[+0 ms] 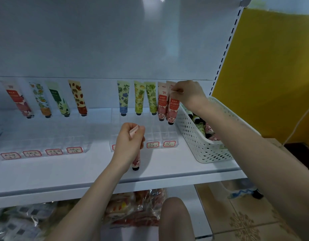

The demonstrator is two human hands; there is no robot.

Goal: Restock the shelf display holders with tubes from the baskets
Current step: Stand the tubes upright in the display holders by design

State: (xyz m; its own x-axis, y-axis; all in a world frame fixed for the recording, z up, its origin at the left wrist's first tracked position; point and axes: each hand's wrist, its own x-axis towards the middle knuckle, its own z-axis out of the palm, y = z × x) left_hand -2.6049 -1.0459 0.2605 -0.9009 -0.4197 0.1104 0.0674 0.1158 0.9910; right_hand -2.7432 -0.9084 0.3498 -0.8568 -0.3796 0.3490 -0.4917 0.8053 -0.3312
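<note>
My right hand pinches the top of a pink-and-red tube, held cap down over the right end of the right clear display holder. Another pink tube stands just left of it, beside yellow and green tubes and a blue-flowered one. In front of that holder, my left hand grips a second pink tube, cap pointing down above the shelf. A white perforated basket at the right holds more tubes.
A second clear holder on the left carries several tubes and red-bordered price labels. The white shelf has a front edge just below my hands. Packaged goods lie on the lower shelf. A yellow wall stands at the right.
</note>
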